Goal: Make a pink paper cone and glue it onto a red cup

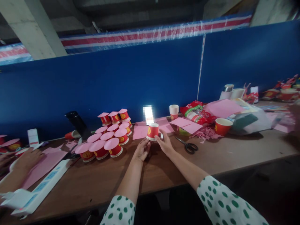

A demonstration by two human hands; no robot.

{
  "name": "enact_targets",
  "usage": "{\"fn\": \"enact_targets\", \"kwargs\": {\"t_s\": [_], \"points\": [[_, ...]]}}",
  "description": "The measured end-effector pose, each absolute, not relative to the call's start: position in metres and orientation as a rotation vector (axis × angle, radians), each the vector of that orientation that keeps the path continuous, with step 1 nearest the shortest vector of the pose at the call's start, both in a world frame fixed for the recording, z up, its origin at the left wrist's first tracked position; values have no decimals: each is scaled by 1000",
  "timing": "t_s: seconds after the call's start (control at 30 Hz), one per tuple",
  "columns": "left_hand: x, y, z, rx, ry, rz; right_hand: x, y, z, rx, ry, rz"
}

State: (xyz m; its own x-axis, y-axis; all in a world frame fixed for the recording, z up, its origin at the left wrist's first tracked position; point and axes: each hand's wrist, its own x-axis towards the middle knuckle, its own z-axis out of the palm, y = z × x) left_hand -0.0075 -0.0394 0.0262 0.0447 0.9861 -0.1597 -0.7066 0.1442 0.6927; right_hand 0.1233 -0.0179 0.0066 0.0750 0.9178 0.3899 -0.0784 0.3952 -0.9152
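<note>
A red paper cup (152,131) with a pale upper rim and a gold mark is between my hands, just above the table. My right hand (165,144) grips its right side with thumb and fingers. A small white piece shows by those fingers; I cannot make out what it is. My left hand (141,150) has curled fingers pinching at the cup's lower left edge. Behind the cup lie pink paper sheets (140,130). To the left stand several red cups topped with pink paper discs (112,143). Black-handled scissors (191,147) lie right of my right hand.
A stacked white cup (173,110), a red snack bag (193,111), pink paper shreds (206,133) and a red cup (223,126) are on the right. A black bottle (76,122) and a power strip (43,187) are left, beside another person's hand (30,161). A blue partition (131,81) stands behind.
</note>
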Motion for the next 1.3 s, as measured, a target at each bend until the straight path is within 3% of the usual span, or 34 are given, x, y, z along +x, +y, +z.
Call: {"fn": "enact_targets", "kwargs": {"t_s": [0.6, 1.3], "points": [[3, -43, 20, 780, 745, 1295, 130, -27, 13, -1125, -1326, 662], [3, -42, 22, 779, 776, 1305, 130, -21, 4, -1210, -1442, 634]]}}
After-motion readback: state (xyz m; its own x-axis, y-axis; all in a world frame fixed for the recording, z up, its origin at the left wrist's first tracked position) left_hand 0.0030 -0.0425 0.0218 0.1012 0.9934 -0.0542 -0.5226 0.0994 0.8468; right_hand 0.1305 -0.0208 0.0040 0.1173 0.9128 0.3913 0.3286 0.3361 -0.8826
